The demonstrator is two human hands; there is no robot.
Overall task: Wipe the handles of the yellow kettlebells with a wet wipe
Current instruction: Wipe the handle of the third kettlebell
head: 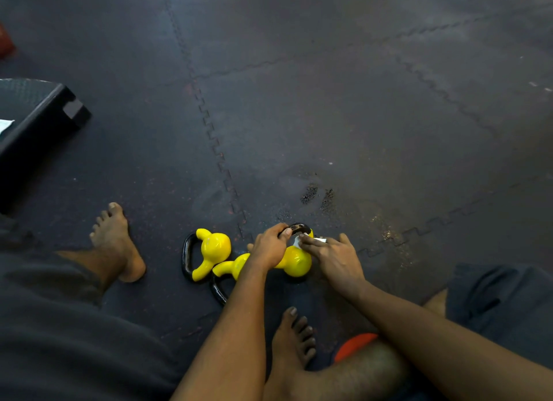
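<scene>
Three yellow kettlebells with black handles lie on the dark floor mat in front of me. The left one [214, 248] lies on its side, its handle loop pointing left. The middle one [232, 267] is partly hidden under my left forearm. The right one [296, 260] has its black handle [300, 228] pointing away from me. My left hand [270, 246] grips that handle. My right hand [332, 255] presses a white wet wipe [297, 241] against the handle's right side with its fingertips.
My bare feet rest on the interlocking rubber mats [359, 116], one at the left [116, 242], one near the bottom [294, 340]. A black step platform [36, 119] stands at the left. An orange object [354, 345] lies by my right leg. Wet patches [317, 194] mark the mat.
</scene>
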